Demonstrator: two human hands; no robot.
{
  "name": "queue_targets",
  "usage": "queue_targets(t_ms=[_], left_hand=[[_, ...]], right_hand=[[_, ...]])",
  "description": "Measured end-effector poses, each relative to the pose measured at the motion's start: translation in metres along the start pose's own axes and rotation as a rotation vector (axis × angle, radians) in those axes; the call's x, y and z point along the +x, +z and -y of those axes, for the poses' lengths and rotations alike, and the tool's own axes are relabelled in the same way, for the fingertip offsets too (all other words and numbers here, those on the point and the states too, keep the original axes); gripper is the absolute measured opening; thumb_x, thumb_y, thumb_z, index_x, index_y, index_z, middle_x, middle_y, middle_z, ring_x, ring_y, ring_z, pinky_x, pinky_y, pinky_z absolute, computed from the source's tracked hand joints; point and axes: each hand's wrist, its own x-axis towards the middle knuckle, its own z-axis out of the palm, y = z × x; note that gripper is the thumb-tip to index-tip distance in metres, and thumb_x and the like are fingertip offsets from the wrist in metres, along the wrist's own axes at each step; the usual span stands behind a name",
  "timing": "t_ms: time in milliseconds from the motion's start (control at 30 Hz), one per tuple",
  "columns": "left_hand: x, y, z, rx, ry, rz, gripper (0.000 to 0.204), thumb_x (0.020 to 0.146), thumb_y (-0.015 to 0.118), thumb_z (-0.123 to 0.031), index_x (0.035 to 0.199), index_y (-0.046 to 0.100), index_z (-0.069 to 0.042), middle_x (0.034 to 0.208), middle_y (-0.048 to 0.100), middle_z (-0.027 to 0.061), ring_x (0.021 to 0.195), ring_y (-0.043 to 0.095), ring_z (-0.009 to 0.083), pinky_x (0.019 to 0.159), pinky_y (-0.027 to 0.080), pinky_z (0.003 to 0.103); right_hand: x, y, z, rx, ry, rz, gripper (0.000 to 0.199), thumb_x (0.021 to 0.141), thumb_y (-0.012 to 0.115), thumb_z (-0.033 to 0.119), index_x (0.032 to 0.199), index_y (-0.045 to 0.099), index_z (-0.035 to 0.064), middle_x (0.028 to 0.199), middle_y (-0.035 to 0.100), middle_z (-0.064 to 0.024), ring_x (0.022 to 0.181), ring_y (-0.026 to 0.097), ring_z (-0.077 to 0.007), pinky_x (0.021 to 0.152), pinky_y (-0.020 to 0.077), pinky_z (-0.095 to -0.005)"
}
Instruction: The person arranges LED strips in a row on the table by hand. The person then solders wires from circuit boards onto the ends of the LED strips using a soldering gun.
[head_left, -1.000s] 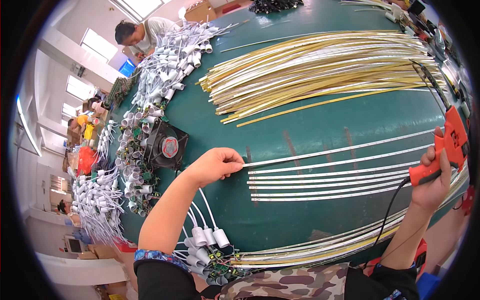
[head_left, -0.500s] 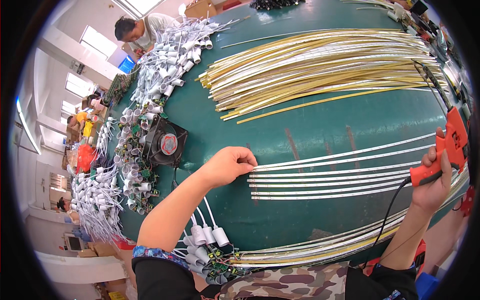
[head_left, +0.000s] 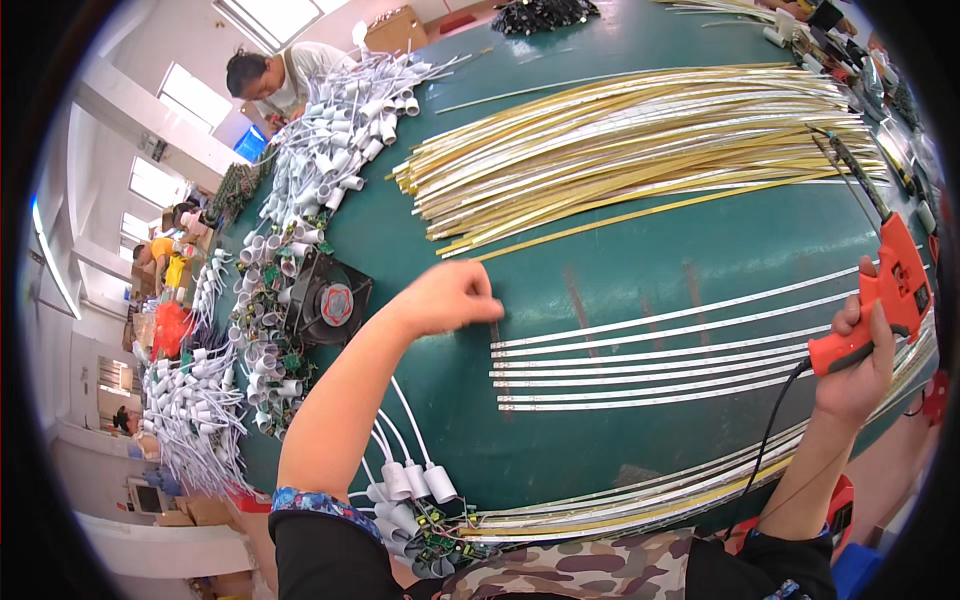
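While left hand [head_left: 452, 297] pins strip ends [head_left: 497, 350] with closed fingers, right hand [head_left: 856, 365] grips glue gun [head_left: 885, 300]; its cord [head_left: 770, 440] may snag strips.

Bright, even daylight from blown-out windows [head_left: 190, 95] at upper left; soft shadows only; mild sheen on the green counter [head_left: 640, 260] and the pale strips [head_left: 680, 350]. Heavy fisheye bending toward a black rim; centre sharp, left hand [head_left: 450, 297] slightly motion-blurred, far edges soft.

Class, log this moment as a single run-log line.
left hand: at white strips ends | right hand: holds orange glue gun | green table
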Motion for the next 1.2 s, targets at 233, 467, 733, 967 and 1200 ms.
queue_targets(t_ms=[233,467,733,967,1200], left_hand=[[0.03,0.0,0.006,0.783,0.312,-0.351,0.01,0.081,0.059,-0.007,0.088,0.062,-0.001,0.091,0.062,0.0134,0.085,0.063,0.0332,0.076,0.053,0.044],[0.04,0.008,0.0,0.986,0.38,-0.408,0.008,0.076,0.059,-0.007,0.082,0.064,-0.004,0.088,0.062,0.0123,0.085,0.065,0.0315,0.074,0.055,0.041],[0.022,0.0,0.021,0.526,0.333,-0.412,0.013,0.084,0.052,-0.004,0.091,0.063,-0.004,0.096,0.059,0.0136,0.099,0.057,0.0345,0.086,0.048,0.043],[0.034,-0.004,-0.004,0.916,0.322,-0.276,0.011,0.079,0.056,-0.002,0.089,0.061,-0.001,0.089,0.063,0.016,0.089,0.064,0.0342,0.077,0.054,0.042],[0.037,-0.001,0.024,0.849,0.372,-0.423,0.01,0.079,0.058,-0.006,0.087,0.062,-0.002,0.088,0.063,0.0146,0.086,0.064,0.0336,0.074,0.054,0.043]], right_hand=[[-0.002,0.009,-0.004,0.023,0.0,-0.027,0.051,0.096,0.049,0.011,0.143,0.035,-0.0025,0.134,0.051,-0.0163,0.075,0.049,-0.007,0.063,0.0428,-0.0203],[-0.003,0.009,-0.001,0.031,0.001,-0.055,0.053,0.094,0.054,0.012,0.142,0.036,-0.002,0.132,0.053,-0.018,0.074,0.052,-0.0079,0.062,0.0443,-0.0211],[-0.001,0.01,0.0,0.051,-0.003,-0.061,0.052,0.093,0.055,0.011,0.14,0.037,-0.0018,0.129,0.054,-0.0184,0.076,0.055,-0.0093,0.064,0.0464,-0.0216],[-0.001,0.008,-0.001,0.052,0.013,-0.035,0.055,0.094,0.054,0.01,0.144,0.033,-0.0015,0.129,0.053,-0.0194,0.077,0.055,-0.0075,0.064,0.0475,-0.0194],[-0.004,0.008,-0.005,0.049,0.021,-0.058,0.053,0.095,0.052,0.011,0.143,0.034,-0.002,0.131,0.053,-0.0177,0.077,0.054,-0.0077,0.064,0.0467,-0.0205]])
